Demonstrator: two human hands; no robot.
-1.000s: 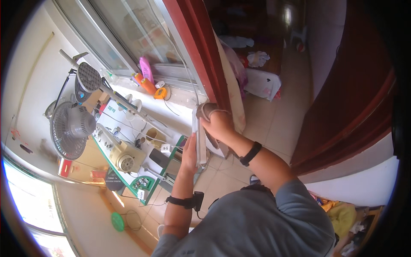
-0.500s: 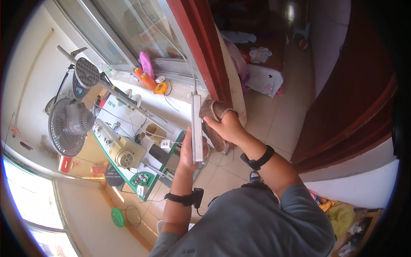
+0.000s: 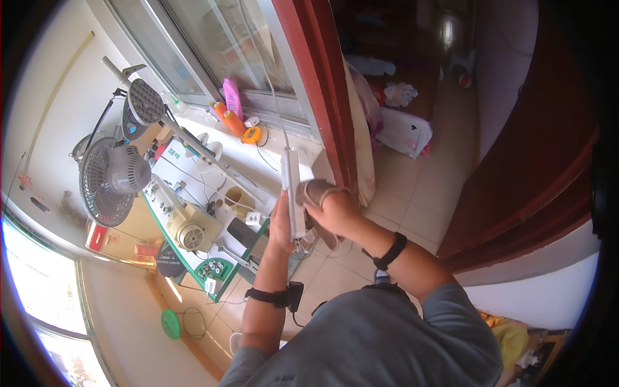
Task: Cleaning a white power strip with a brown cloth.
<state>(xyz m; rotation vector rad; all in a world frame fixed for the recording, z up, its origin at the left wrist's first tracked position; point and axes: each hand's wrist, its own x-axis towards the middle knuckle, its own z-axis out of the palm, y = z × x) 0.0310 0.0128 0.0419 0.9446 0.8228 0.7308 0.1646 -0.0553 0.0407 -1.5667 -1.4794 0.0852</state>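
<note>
- We see a long white bar held nearly upright in front of the body, below the window and between the two hands.
- Our left hand is wrapped round the bar's lower part; this grip seems meant to steady it while leaving the right side free.
- Our right hand has its grip closed on a brown fabric piece, close to the bar's right side. Blur keeps us from telling whether the two touch.
- A pale cord runs upward from the bar's top end, which probably limits how far we can carry it.
- To the left, the desk bears a sewing machine, perhaps set near the window for light.
- A grey fan stands beyond, likely placed to cool the seat.
- On the sill, a pink bottle, orange spools and a yellow tape measure sit close together, presumably for easy reach.
</note>
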